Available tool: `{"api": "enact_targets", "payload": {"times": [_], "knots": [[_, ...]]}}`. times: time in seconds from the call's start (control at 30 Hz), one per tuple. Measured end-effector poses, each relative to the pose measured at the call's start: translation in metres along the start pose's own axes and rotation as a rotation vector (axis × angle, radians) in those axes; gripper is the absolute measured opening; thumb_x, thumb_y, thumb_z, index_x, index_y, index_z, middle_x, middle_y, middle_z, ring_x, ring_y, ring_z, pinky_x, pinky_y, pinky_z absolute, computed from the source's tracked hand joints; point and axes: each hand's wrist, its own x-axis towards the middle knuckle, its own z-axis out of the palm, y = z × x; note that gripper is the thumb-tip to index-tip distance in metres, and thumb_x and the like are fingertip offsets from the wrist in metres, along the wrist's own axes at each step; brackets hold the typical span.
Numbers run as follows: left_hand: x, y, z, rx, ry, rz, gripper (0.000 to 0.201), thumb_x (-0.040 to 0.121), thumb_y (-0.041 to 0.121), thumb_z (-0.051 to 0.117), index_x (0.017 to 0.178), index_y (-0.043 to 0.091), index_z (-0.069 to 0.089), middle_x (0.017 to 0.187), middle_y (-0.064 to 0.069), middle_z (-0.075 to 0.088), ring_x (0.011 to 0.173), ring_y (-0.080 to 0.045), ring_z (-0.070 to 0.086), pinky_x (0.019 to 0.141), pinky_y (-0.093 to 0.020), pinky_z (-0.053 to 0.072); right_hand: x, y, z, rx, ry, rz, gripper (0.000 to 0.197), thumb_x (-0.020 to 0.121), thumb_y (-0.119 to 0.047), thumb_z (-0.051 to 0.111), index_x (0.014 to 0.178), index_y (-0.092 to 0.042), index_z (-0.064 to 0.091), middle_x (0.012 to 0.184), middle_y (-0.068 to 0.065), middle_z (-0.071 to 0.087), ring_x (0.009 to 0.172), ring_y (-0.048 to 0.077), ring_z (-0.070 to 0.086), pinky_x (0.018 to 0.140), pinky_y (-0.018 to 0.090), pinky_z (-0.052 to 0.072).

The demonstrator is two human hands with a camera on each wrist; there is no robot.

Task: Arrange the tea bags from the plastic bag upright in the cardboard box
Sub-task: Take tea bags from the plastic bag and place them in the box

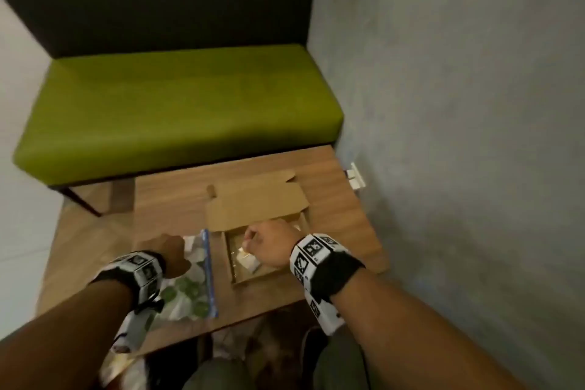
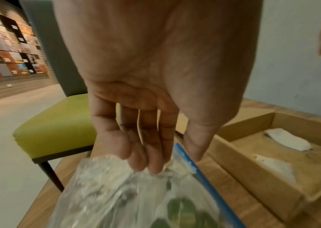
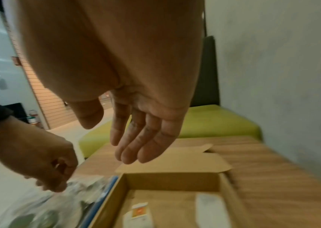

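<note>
The open cardboard box [image 1: 231, 263] sits on the wooden table, its lid [image 1: 256, 206] folded back. Two white tea bags [image 3: 138, 214] [image 3: 210, 208] lie flat on its floor; the left wrist view shows them too [image 2: 288, 138]. My right hand [image 3: 134, 151] hovers over the box [image 3: 171, 180] with its fingers relaxed and nothing in it. Left of the box lies the clear plastic bag [image 2: 116, 192] with a blue zip strip [image 2: 204, 174], holding green-tagged tea bags [image 1: 186, 288]. My left hand [image 2: 151, 154] rests its fingertips on the top of the bag, thumb apart beside the zip.
The table [image 1: 342, 206] stands against a grey wall [image 1: 459, 104] on the right. A green bench [image 1: 177, 111] with a dark back runs along its far edge. A white fitting [image 1: 356, 176] is on the wall by the table's far right corner. My knees are under the near edge.
</note>
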Motion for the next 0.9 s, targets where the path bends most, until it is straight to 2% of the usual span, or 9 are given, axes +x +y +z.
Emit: {"api": "enact_targets", "payload": {"times": [0.17, 0.3, 0.37, 0.43, 0.53, 0.6, 0.67, 0.8, 0.9], "knots": [[0.002, -0.002, 0.055, -0.085, 0.079, 0.025, 0.06, 0.085, 0.053, 0.059, 0.13, 0.015, 0.05, 0.134, -0.011, 0.051, 0.121, -0.03, 0.055, 0.096, -0.037, 0.048, 0.046, -0.027, 0.078, -0.129, -0.174, -0.075, 0.027, 0.104, -0.021, 0.048, 0.12, -0.01, 0.066, 0.128, 0.012, 0.064, 0.115, 0.031, 0.061, 0.092, 0.033, 0.049], [-0.007, -0.002, 0.074, -0.073, 0.074, 0.06, 0.106, 0.063, 0.063, 0.079, 0.145, 0.018, 0.03, 0.139, -0.012, 0.035, 0.124, -0.034, 0.049, 0.096, -0.041, 0.046, 0.062, -0.031, 0.123, -0.282, -0.22, -0.107, 0.03, 0.1, -0.011, 0.053, 0.128, -0.009, 0.063, 0.136, 0.015, 0.06, 0.124, 0.033, 0.057, 0.103, 0.038, 0.048], [-0.01, 0.0, 0.085, 0.002, 0.109, 0.071, 0.116, 0.054, 0.061, 0.085, 0.146, 0.022, 0.026, 0.14, -0.013, 0.031, 0.126, -0.035, 0.045, 0.098, -0.045, 0.047, 0.066, -0.032, 0.133, -0.327, -0.206, -0.102, 0.031, 0.098, -0.01, 0.055, 0.129, -0.008, 0.061, 0.135, 0.016, 0.06, 0.123, 0.034, 0.057, 0.103, 0.04, 0.048], [-0.013, 0.006, 0.099, 0.079, 0.21, 0.054, 0.106, 0.059, 0.052, 0.086, 0.143, 0.021, 0.028, 0.139, -0.013, 0.031, 0.125, -0.034, 0.045, 0.095, -0.045, 0.047, 0.068, -0.03, 0.139, -0.339, -0.164, -0.1, 0.032, 0.097, -0.01, 0.055, 0.128, -0.009, 0.06, 0.134, 0.016, 0.059, 0.123, 0.034, 0.057, 0.103, 0.04, 0.048], [-0.017, 0.013, 0.112, 0.012, 0.395, 0.028, 0.072, 0.078, 0.042, 0.076, 0.136, 0.018, 0.039, 0.133, -0.012, 0.039, 0.119, -0.032, 0.052, 0.085, -0.04, 0.048, 0.066, -0.028, 0.144, -0.299, -0.099, -0.125, 0.03, 0.092, -0.01, 0.058, 0.121, -0.014, 0.059, 0.124, 0.014, 0.062, 0.115, 0.033, 0.059, 0.096, 0.038, 0.05], [-0.02, 0.008, 0.107, -0.137, 0.409, 0.01, 0.065, 0.075, 0.04, 0.079, 0.127, 0.018, 0.047, 0.126, -0.009, 0.046, 0.112, -0.031, 0.057, 0.078, -0.039, 0.047, 0.063, -0.028, 0.144, -0.275, -0.094, -0.172, 0.031, 0.087, -0.006, 0.061, 0.117, -0.014, 0.056, 0.115, 0.012, 0.063, 0.104, 0.03, 0.059, 0.086, 0.036, 0.05], [-0.025, -0.004, 0.093, -0.284, 0.426, -0.004, 0.056, 0.076, 0.04, 0.077, 0.121, 0.017, 0.053, 0.122, -0.008, 0.054, 0.109, -0.031, 0.059, 0.081, -0.037, 0.049, 0.062, -0.034, 0.14, -0.287, -0.084, -0.236, 0.035, 0.083, -0.004, 0.066, 0.114, -0.015, 0.053, 0.111, 0.009, 0.06, 0.099, 0.027, 0.056, 0.081, 0.035, 0.047], [-0.039, -0.025, 0.061, -0.491, 0.431, 0.007, 0.04, 0.084, 0.038, 0.067, 0.118, 0.015, 0.063, 0.115, -0.011, 0.066, 0.089, -0.025, 0.056, 0.072, -0.03, 0.042, 0.064, -0.046, 0.13, -0.26, 0.086, -0.358, 0.032, 0.08, -0.022, 0.08, 0.098, -0.026, 0.053, 0.114, 0.001, 0.06, 0.102, 0.024, 0.057, 0.083, 0.036, 0.048], [-0.048, -0.041, 0.044, -0.651, 0.389, -0.035, 0.037, 0.086, 0.02, 0.056, 0.122, 0.018, 0.063, 0.123, -0.013, 0.064, 0.1, -0.026, 0.057, 0.077, -0.031, 0.045, 0.065, -0.055, 0.127, -0.271, 0.183, -0.48, 0.04, 0.076, -0.033, 0.084, 0.096, -0.028, 0.049, 0.112, -0.003, 0.057, 0.098, 0.019, 0.053, 0.075, 0.033, 0.041]]}}
